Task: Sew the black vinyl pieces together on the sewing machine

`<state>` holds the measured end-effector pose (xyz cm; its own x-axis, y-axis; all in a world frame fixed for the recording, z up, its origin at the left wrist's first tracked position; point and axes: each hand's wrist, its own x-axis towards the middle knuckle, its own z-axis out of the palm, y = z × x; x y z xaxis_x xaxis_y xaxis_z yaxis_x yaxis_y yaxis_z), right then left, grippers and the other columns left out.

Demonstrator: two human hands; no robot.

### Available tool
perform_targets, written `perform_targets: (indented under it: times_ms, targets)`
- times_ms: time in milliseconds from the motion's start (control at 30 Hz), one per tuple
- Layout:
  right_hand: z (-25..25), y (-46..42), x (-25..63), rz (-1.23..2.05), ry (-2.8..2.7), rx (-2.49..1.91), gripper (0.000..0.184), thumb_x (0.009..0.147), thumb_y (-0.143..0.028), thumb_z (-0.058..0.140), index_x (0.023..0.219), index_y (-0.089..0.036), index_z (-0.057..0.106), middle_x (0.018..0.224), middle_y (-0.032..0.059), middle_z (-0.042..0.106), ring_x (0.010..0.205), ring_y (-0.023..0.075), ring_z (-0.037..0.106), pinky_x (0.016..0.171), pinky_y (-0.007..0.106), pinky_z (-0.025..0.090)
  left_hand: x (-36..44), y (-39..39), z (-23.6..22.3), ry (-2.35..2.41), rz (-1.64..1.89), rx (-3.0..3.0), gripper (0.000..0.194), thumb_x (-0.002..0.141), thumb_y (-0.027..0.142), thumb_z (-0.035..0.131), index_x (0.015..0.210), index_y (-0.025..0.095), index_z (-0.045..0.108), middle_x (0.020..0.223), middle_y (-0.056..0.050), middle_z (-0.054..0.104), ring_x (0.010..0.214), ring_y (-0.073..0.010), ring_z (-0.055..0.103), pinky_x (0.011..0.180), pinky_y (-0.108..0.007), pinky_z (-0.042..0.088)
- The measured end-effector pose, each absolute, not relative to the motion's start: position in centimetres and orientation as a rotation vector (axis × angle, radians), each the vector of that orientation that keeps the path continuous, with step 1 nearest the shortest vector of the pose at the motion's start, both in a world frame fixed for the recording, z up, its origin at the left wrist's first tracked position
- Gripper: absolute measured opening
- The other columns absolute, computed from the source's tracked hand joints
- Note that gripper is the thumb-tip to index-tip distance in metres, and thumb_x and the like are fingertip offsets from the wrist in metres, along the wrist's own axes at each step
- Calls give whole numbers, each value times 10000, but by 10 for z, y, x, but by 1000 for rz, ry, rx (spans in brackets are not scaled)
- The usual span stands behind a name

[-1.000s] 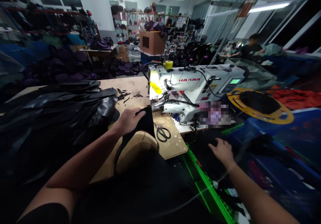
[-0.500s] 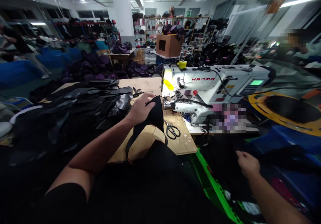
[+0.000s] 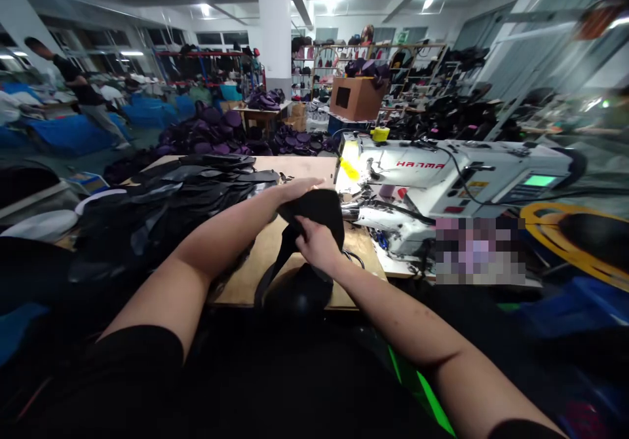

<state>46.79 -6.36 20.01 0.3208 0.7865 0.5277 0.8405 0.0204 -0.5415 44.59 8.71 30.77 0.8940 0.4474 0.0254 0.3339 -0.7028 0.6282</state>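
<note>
A black fabric piece [image 3: 322, 204] with a long strap-like edge is held up over the wooden table, just left of the sewing machine [image 3: 407, 164]. At its far upper edge is my left hand [image 3: 301, 189], gripping it with the fingers partly hidden behind the cloth. My right hand [image 3: 318, 248] is closed on the near side of the same piece, thumb and index finger pinching its edge. Behind my right wrist, part of the black scissors' handle [image 3: 358, 257] shows on the wooden tabletop [image 3: 240, 285]; the blades are hidden.
A pile of black cut pieces [image 3: 196, 190] covers the table's left side. The machine's cylinder arm [image 3: 366, 215] juts toward the fabric. At right is a yellow ring-shaped rim [image 3: 545, 229]; a green edge [image 3: 427, 393] lies below my right forearm. A person [image 3: 81, 85] walks at far left.
My right hand has come from the lower right to the fabric and taken hold of it. The left hand has turned over the far edge. The camera view has swung left.
</note>
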Motion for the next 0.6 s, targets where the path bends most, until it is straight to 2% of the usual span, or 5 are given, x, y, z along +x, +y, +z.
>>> perform_targets:
  times_ms: [167,300,433,500,600]
  targets:
    - [176,-39,463,58,-1366,-1809,553,843,-116,574,1392,-124,643,1203,148,757,1041,247,729,1000,364,566,448,108,308,219,-108,2444,127,747,225,735,640,155,732,500,35,578,502,-120,495,516,-218,382]
    - [158,-49,486,100,-1236,-1642,463,891,-292,655,1333,-155,662,943,68,743,805,191,683,852,336,588,450,113,290,40,136,2654,191,707,149,675,533,151,596,479,55,457,527,-100,393,535,-259,277]
    - [153,-68,532,-43,-823,-1582,693,782,-498,779,1362,-161,609,1175,133,709,995,250,670,947,425,569,444,122,289,-86,178,2612,147,793,232,642,720,132,722,640,14,636,621,-123,520,620,-249,366]
    - [155,-69,553,199,-872,-1573,759,714,-492,828,1370,-180,606,1267,138,701,1102,285,664,1004,461,550,442,124,293,-153,166,2571,169,800,223,631,819,130,771,756,-13,719,706,-141,603,687,-244,420]
    - [160,-59,567,628,-1062,-1559,561,718,-492,821,1180,-193,711,1160,107,755,1089,302,680,982,462,560,446,123,301,-213,173,2504,226,779,185,635,910,148,815,890,-29,780,825,-161,675,782,-241,466]
